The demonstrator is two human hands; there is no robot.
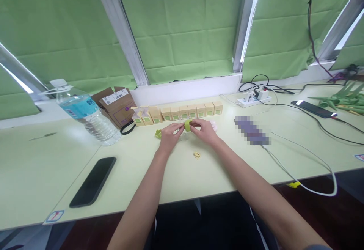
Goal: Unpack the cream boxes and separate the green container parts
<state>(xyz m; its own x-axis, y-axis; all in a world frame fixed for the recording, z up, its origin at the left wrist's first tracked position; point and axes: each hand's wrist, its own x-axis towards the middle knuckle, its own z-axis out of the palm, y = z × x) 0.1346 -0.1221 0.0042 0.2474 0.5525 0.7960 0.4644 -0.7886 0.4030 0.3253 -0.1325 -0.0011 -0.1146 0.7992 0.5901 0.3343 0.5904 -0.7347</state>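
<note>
My left hand point(170, 135) and my right hand point(205, 129) meet over the pale green table point(182, 174). Together they pinch a small yellow-green piece point(187, 125) between their fingertips. Something clear sits just under that piece, too small to name. A second green piece point(158, 133) lies on the table left of my left hand. A small yellow clip-like bit point(196, 154) lies in front of my hands. Behind them stands a row of several small tan boxes with green labels point(187, 112). A pinkish thing shows behind my right hand.
A water bottle point(85, 114) lies at the left, a black phone point(93, 181) nearer the front edge. A brown carton point(116, 105) stands by the window sill. A power strip point(254, 98), cables, another phone point(313, 109) and green plastic stems point(345, 100) fill the right side.
</note>
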